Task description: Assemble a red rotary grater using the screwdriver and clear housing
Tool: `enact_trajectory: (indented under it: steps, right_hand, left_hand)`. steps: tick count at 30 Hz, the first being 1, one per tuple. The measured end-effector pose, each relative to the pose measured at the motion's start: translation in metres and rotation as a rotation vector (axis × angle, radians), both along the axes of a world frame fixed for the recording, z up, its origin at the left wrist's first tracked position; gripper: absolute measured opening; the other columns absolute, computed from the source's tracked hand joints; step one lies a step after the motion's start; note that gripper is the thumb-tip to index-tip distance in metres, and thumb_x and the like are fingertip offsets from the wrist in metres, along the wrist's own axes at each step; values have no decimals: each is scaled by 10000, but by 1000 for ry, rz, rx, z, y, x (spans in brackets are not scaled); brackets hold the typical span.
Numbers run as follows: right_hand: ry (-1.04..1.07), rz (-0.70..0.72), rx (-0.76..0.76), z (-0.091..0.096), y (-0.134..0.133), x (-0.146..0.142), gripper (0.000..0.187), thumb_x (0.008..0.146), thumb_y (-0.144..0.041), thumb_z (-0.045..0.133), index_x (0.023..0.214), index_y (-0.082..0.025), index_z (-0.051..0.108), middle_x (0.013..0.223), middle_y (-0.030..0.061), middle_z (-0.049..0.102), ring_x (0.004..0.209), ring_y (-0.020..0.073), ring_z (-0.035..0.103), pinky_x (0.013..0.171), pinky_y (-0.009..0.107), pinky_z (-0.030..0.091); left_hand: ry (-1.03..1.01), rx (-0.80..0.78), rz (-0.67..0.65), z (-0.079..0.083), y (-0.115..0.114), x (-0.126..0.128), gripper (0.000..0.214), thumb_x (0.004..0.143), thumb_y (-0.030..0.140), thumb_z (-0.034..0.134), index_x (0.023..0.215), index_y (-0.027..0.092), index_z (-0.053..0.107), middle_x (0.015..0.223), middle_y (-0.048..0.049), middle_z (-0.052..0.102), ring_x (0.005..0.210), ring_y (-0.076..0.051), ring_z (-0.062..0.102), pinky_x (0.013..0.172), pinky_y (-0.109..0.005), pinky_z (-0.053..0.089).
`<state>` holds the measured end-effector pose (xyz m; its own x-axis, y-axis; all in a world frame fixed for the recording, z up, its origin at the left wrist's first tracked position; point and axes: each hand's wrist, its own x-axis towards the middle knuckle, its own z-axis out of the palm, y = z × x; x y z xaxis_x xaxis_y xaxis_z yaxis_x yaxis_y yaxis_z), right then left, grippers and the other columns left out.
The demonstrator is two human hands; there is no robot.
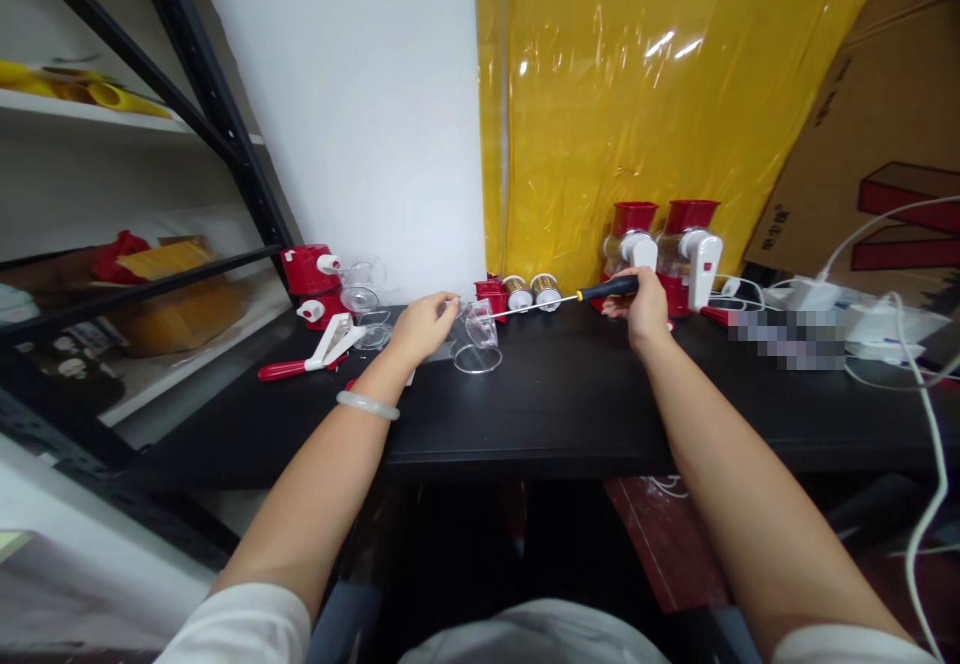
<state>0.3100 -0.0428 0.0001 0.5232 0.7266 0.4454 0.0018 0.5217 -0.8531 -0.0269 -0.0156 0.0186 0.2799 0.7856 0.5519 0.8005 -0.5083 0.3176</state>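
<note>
My right hand (646, 309) is wrapped around the dark handle of a screwdriver (609, 288) with a yellow collar. Its long metal shaft points left, and the tip reaches a clear plastic housing (480, 329) with a round rim at its lower end. From the left, my left hand (429, 324) pinches that housing at its side, fingers closed; the exact grip is partly hidden. Just behind the housing sit a red part (491, 296) and two grater drums (531, 293) with white ends. A red-handled white crank (322, 349) lies left of my left hand.
Two red-and-white rotary graters (691, 254) stand at the back right. Red housings (306, 284) with clear parts are stacked at the back left. White cables and adapters (814, 294) crowd the right end of the black table (525, 414). A shelf rack (217, 124) borders the left.
</note>
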Motion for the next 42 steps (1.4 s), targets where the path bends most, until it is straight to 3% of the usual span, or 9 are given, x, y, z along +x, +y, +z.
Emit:
enact_trajectory:
  steps: [4,7,14,18,22,25,30,37,42]
  right_hand:
    - [25,167,56,-3,4,3,300,801,-428,490,1041,-253,526,716,-31,656,536,148,646,412,240,498]
    - [10,157,66,-2,4,2,340,776,-449,547,1058,-260,522,719,-33,655,539,150,649,415,246,504]
    - [-66,-61,34,1,0,0,399,770,-613,608,722,-230,507,379,-94,384,261,78,348,260,194,266]
    - [2,36,51,-2,1,2,356,835,-554,481,854,-215,589,568,-26,589,413,122,545,330,214,399]
    - [41,190,120,-3,3,3,356,781,-460,523,1067,-249,551,810,2,695,682,180,685,442,251,506]
    - [25,144,80,-1,3,2,374,777,-496,569,1058,-250,556,707,-14,660,599,177,674,419,242,484]
    - [-34,-12,52,1,2,0,391,782,-603,573,829,-216,546,484,-62,496,323,96,466,299,189,334]
    - [9,156,75,-3,5,3,282,783,-438,493,1000,-257,508,739,-23,664,624,159,666,431,234,501]
    - [20,91,41,0,3,-1,366,739,-508,628,966,-237,532,635,-51,609,436,116,574,368,214,442]
  left_hand:
    - [1,6,-4,-1,0,0,439,962,464,361,1128,226,691,1143,-62,723,1074,-240,651,920,-315,474]
    - [0,8,-7,-1,0,-1,446,962,469,357,1132,226,691,1155,-62,720,1083,-241,647,931,-317,471]
    - [3,-4,-4,1,-1,0,439,963,459,361,1137,227,690,1147,-61,723,1078,-241,649,923,-317,473]
    - [6,-2,2,0,-1,0,435,963,457,361,1138,230,688,1150,-61,721,1084,-239,646,927,-314,470]
    - [3,-2,-2,1,-2,0,436,963,453,360,1131,221,690,1141,-68,723,1076,-243,650,926,-318,472]
    - [8,-6,-5,2,-3,0,436,964,447,359,1130,217,690,1146,-70,722,1085,-244,646,930,-319,470]
    - [8,-10,4,2,-2,1,444,964,461,356,1142,223,685,1165,-66,716,1097,-241,640,936,-316,469]
    - [5,-12,-2,1,-3,0,437,963,454,360,1141,225,687,1163,-62,717,1095,-238,641,936,-313,470]
    - [3,-8,-5,1,-3,0,442,962,461,359,1142,225,687,1164,-63,717,1096,-241,640,930,-316,469]
